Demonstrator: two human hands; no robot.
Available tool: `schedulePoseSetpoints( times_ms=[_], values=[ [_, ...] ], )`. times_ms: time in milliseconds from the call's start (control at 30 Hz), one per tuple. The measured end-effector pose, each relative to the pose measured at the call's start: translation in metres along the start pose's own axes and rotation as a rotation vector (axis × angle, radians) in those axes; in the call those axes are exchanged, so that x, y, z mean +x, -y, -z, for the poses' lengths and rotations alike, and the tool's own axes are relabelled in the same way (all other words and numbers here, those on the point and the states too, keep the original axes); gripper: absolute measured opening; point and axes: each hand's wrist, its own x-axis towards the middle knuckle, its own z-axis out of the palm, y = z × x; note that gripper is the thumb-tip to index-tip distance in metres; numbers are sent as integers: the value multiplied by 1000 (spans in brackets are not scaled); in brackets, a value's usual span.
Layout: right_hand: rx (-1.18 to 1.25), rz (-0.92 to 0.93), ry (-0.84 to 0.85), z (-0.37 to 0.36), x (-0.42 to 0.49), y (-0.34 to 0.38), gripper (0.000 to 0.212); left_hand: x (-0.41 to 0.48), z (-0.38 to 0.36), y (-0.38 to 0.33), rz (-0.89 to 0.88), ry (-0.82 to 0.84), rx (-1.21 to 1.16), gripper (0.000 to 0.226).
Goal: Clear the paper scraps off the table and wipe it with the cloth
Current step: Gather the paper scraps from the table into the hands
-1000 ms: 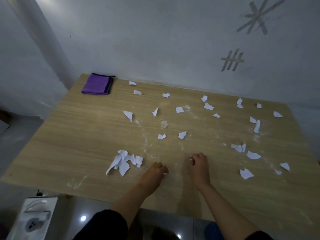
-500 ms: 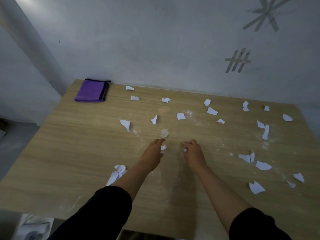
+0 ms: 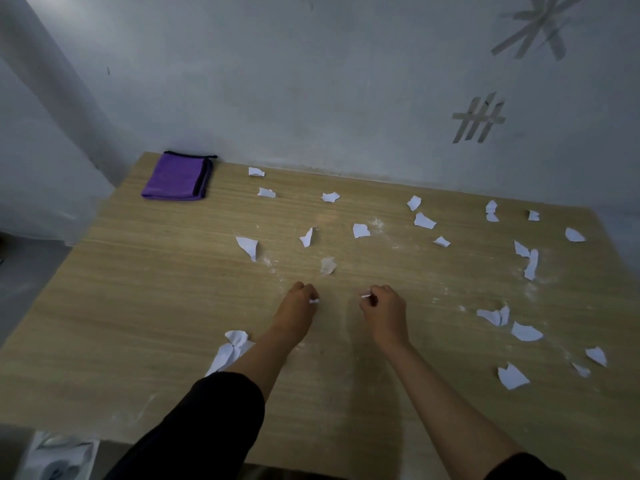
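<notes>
Barely begun: most scraps (image 3: 360,231) lie scattered over the bench (image 3: 138,306), many toward the right edge, plus a crumpled bunch (image 3: 232,346) near the front edge beside the left forearm. The cloth (image 3: 176,180) sits folded, untouched, at the far left corner. Mid-bench both arms reach forward, knuckles up; the left grip (image 3: 296,304) and right grip (image 3: 382,308) are each curled, pinching a small scrap (image 3: 314,301). Powdery smears (image 3: 377,223) await wiping.

Matt wood-grain table (image 3: 138,306), white paper scraps (image 3: 360,231), soft purple cloth (image 3: 175,177).
</notes>
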Motion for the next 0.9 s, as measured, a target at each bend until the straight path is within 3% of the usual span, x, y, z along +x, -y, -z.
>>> schedulePoseSetpoints(
  times_ms=[167,367,667,767,900],
  values=[
    [271,-24,186,-19,-33,41,15,-21,23,24,-22,-166,-5,11],
    [419,-100,378,-48,-65,69,10,-66,57,65,-134,-291,291,5],
    [143,7,468,-74,-74,75,18,-93,65,85,-105,-196,201,13],
    [78,66,506,-77,-71,74,25,-95,61,86,-94,-161,192,29],
    [36,103,350,-68,-48,74,32,-90,62,81,-65,-150,122,49]
  ],
)
